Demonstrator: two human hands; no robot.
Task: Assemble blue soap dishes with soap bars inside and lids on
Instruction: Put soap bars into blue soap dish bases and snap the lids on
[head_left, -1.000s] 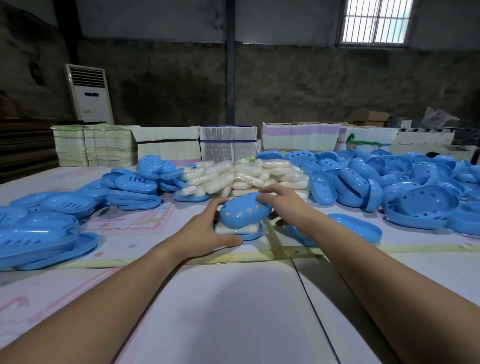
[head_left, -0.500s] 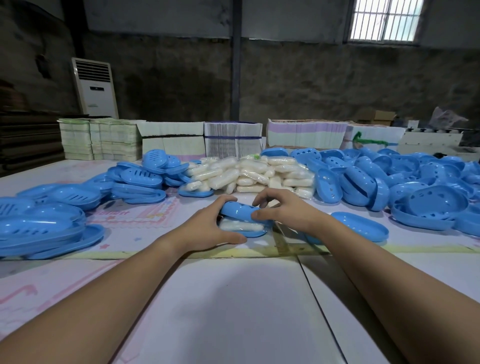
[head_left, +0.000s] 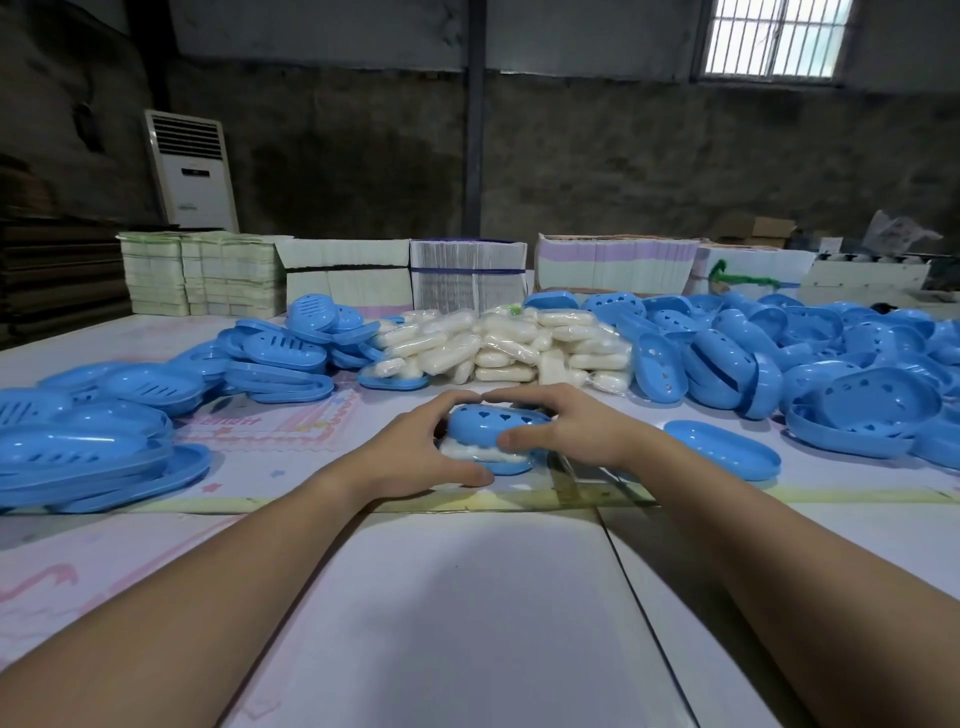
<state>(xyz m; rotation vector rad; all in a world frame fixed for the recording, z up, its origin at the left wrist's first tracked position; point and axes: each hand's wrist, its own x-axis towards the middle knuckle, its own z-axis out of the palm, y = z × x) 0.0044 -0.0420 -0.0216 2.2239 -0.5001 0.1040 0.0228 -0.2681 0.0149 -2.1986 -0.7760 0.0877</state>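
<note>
Press the lid (head_left: 496, 427), gripped by curled fingers of both hands, squarely over the soap (head_left: 480, 453) at frame centre.

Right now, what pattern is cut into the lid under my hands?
Small heart-shaped holes in the blue lid, seen clearest in the head view.

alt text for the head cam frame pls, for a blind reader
Both hands, left hand and right hand, grip a blue lid with heart-shaped holes over a wrapped soap bar in a blue dish base on a white table. Behind sits a pile of wrapped soap, with heaps of blue dish parts on either side.
</note>
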